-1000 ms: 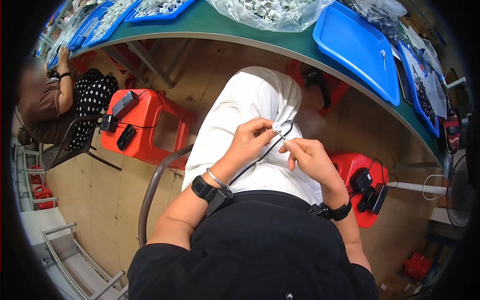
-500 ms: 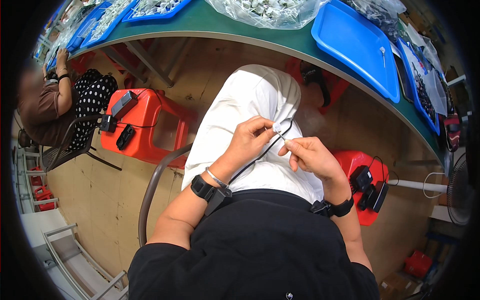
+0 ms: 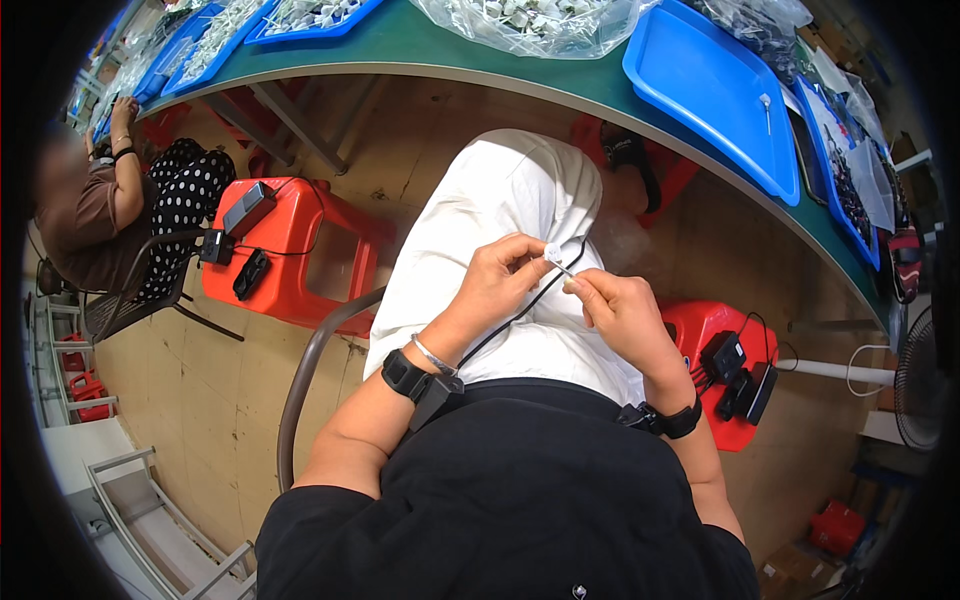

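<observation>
Above my white-trousered lap, my left hand pinches a small white plastic piece between thumb and fingertips. From that piece a thin, dark grey rod slants down to my right hand. My right thumb and index finger are closed on the rod's lower end, and the other fingers curl under. Whether the rod is fixed into the white piece or only touches it is too small to tell. A black cord runs across the trousers beneath my hands.
Ahead, a green table carries a blue tray with one small white stemmed piece, and a bag of white parts. Red stools bearing black devices flank me. A person sits at left; a fan stands at right.
My right hand has shifted slightly left and turned, its fingers curling in closer around the rod. The white piece has tilted a little, while my left hand stays nearly still.
</observation>
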Demonstrator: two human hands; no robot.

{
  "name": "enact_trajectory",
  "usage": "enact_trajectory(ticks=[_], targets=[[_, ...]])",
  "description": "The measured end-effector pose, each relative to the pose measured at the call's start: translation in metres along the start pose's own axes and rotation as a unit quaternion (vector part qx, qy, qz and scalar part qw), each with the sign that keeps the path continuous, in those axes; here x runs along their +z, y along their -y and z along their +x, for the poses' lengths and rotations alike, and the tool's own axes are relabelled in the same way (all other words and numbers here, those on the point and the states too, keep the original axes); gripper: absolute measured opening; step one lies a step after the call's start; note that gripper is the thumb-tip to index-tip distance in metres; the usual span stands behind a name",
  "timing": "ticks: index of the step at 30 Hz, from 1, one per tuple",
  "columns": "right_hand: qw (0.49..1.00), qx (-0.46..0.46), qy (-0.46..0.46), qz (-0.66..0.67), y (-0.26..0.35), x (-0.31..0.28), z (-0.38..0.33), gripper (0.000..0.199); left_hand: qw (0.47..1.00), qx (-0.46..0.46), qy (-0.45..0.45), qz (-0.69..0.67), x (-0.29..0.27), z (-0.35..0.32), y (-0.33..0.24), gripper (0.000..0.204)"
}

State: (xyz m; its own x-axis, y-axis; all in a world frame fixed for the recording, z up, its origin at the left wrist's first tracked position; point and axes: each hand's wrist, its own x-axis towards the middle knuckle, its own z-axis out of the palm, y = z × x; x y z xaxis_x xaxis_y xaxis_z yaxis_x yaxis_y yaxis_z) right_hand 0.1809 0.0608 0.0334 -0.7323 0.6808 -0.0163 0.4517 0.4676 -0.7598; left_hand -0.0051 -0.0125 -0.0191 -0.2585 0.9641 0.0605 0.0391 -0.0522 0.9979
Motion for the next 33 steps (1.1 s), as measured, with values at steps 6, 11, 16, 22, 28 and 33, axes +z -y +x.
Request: enact_trajectory(ticks=[6,11,16,22,28,33], targets=[[0.952,-0.195,-0.133,-0.193,-0.003,0.001,0.003,0.016,0.992,-0.082,0.041,-0.084,-0.004,0.001,-0.007,0.015],[0.891,-0.249,-0.181,-0.335,-0.001,0.002,0.004,0.017,0.987,-0.118,0.055,-0.094,-0.005,0.003,-0.013,0.016],[0.866,-0.261,-0.198,-0.376,-0.001,0.003,0.004,0.021,0.988,-0.115,0.047,-0.091,-0.006,0.003,-0.014,0.015],[0.866,-0.247,-0.191,-0.392,0.001,0.002,0.002,0.021,0.993,-0.095,0.019,-0.065,-0.003,0.002,-0.009,0.012],[0.855,-0.263,-0.187,-0.407,0.003,-0.006,0.005,0.02,0.987,-0.137,0.049,-0.067,-0.008,0.004,-0.02,0.011],[0.839,-0.292,-0.159,-0.431,0.005,-0.011,0.006,0.017,0.977,-0.165,0.081,-0.109,-0.016,0.004,-0.017,0.012]])
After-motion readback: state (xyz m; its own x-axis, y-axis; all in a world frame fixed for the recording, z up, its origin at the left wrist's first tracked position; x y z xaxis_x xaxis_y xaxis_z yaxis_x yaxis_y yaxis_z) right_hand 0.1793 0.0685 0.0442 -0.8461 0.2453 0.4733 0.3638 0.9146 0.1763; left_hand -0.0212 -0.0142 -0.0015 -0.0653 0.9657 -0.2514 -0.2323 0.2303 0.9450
